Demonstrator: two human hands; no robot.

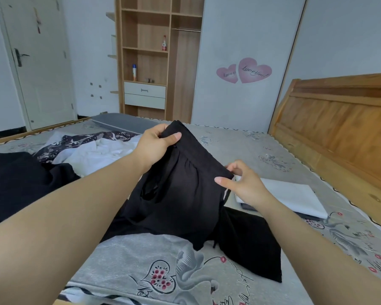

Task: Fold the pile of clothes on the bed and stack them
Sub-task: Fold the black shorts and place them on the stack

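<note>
A black garment with a gathered waistband (180, 194) hangs above the bed, its lower part trailing on the mattress. My left hand (157, 143) grips the far end of the waistband. My right hand (240, 181) pinches the near end of the same band. To the right, a folded white garment (290, 198) lies on a folded dark one as a small stack. On the left lies a pile of unfolded clothes: a white shirt (97, 154), a dark patterned piece (79, 139) and a black garment (15, 179).
The bed (262, 148) has a grey printed mattress cover. A wooden headboard (339, 124) stands at the right. A wooden shelf unit (145, 62) with bottles stands against the far wall, beside a white door (35, 62).
</note>
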